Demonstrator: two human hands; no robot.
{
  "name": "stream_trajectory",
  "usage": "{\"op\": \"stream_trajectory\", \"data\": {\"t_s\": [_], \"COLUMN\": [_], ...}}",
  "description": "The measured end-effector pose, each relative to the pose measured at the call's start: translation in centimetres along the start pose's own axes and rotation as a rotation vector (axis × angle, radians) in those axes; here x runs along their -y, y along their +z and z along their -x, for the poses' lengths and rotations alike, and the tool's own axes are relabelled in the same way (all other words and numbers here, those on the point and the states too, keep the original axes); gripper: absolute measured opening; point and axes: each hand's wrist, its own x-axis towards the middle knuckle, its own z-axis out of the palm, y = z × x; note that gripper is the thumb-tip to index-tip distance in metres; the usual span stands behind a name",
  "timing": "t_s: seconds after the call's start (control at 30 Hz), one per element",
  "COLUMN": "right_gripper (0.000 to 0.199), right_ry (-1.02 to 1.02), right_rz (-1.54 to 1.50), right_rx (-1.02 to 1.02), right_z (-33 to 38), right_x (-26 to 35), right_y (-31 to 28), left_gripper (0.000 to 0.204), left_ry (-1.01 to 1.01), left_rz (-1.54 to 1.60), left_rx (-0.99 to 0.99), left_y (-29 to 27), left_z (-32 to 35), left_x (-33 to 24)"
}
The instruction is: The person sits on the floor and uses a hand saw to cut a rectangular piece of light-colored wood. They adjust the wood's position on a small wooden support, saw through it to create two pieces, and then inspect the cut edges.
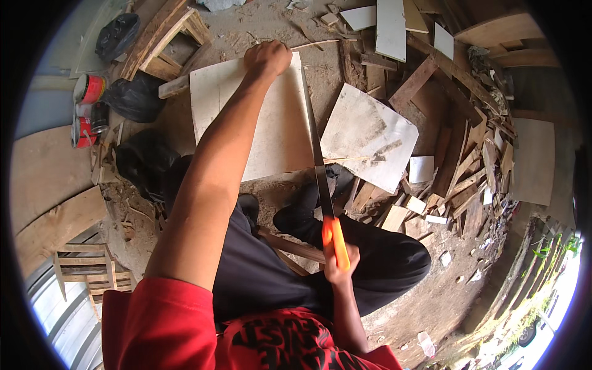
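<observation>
A white rectangular board lies in front of me, its surface lightly smudged. My left hand is closed over the board's far edge, with the fingertips hidden. In my right hand, near my lap, is the orange handle of a handsaw. The long dark blade runs away from me along the board's right edge, touching or very near it; I cannot tell how far it is in the wood. A thin wood splinter sticks out beside the blade at the near right corner.
Another stained white board lies to the right. Beyond it spreads a heap of scrap wood. A wooden frame, black plastic bags and red cans are on the left. My bent legs are close under the saw.
</observation>
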Motion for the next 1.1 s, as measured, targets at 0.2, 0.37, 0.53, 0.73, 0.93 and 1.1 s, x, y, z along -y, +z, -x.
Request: {"op": "stream_trajectory", "data": {"t_s": [0.2, 0.37, 0.53, 0.73, 0.93, 1.1], "right_gripper": [0.007, 0.008, 0.01, 0.005, 0.007, 0.006], "right_ry": [-0.024, -0.133, 0.022, -0.001, 0.015, 0.018], "right_rz": [-0.077, 0.131, -0.011, 0.039, -0.069, -0.014], "right_rx": [0.023, 0.049, -0.003, 0.02, 0.04, 0.053], "right_z": [-1.2, 1.2, -4.0, 0.6, -2.5, 2.4], "right_x": [0.3, -0.4, 0.5, 0.7, 0.8, 1.3], "right_y": [1.1, -0.5, 2.4, 0.0, 2.0, -0.7], "left_gripper": [0.038, 0.04, 0.042, 0.043, 0.041, 0.044], "left_ry": [0.062, 0.019, 0.095, 0.028, 0.085, -0.008], "left_rz": [-0.019, 0.0, -0.033, 0.033, -0.032, -0.01], "left_rx": [-0.012, 0.007, -0.016, 0.027, 0.014, -0.005], "left_y": [0.7, -0.1, -0.4, 0.2, 1.2, 0.2], "left_z": [-0.3, 0.5, -1.3, -0.2, 0.1, -0.4], "left_x": [2.2, 0.7, 1.4, 0.9, 2.4, 1.2]}}
